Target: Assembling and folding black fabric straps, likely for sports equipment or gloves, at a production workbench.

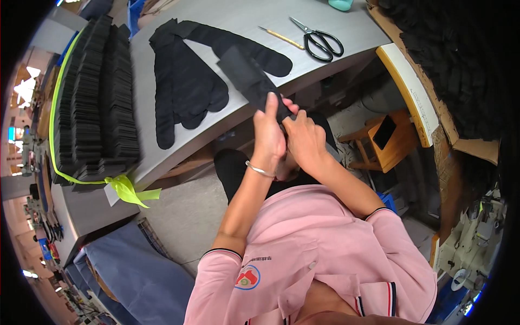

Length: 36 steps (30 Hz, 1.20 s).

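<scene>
A black fabric strip [246, 75] is gripped in front of my body, at the near edge of the table. My left hand [268, 134], with a silver bangle at the wrist, closes on it with the thumb along its face. My right hand [305, 136] is closed on the lower end of the same strip, close beside the left; its fingertips are partly hidden. On the grey table beyond, several black fabric pieces [187, 76] with rounded ends lie fanned out, and another long strip [273, 60] lies behind the held one.
Black-handled scissors [323, 45] and a yellow-handled pointed tool [285, 38] lie at the far right of the table [238, 13]. A tall bundle of black pieces [97, 103], tied with a neon ribbon [125, 189], stands left. A phone [384, 132] lies on a wooden stool [401, 146] at right.
</scene>
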{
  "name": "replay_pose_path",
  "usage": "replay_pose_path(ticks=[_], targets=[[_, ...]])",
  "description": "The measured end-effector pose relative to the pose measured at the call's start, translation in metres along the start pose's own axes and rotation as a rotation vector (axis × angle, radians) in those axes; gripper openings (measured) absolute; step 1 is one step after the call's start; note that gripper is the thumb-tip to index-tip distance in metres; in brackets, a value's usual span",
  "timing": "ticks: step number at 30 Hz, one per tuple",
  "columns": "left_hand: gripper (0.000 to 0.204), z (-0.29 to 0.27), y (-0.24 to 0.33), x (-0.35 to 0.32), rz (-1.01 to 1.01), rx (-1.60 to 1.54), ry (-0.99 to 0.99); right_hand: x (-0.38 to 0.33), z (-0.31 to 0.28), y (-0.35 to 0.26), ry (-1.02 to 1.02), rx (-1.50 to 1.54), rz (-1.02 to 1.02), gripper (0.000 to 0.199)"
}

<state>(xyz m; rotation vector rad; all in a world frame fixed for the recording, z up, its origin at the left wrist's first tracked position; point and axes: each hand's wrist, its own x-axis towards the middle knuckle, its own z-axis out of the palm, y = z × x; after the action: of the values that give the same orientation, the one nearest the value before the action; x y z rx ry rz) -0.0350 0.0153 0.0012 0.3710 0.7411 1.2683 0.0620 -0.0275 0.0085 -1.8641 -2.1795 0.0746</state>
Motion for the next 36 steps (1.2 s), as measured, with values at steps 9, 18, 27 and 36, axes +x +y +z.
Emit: replay_pose_path(ticks=[9, 18, 27, 36], targets=[[0.039, 0.002, 0.026, 0.006, -0.002, -0.03, 0.043, -0.002, -0.025, -0.017, -0.027, 0.063, -0.035, 0.031], [0.038, 0.003, 0.014, 0.003, -0.071, 0.081, -0.132, 0.021, -0.008, -0.007, -0.091, 0.028, 0.07, 0.035], [0.032, -0.018, 0.039, 0.02, -0.129, 0.003, -0.077, 0.095, -0.069, 0.016, -0.347, 0.98, 0.237, 0.042], [0.038, -0.006, 0.03, 0.017, -0.154, 0.088, -0.061, 0.236, -0.002, 0.007, -0.285, 1.216, 0.048, 0.031]])
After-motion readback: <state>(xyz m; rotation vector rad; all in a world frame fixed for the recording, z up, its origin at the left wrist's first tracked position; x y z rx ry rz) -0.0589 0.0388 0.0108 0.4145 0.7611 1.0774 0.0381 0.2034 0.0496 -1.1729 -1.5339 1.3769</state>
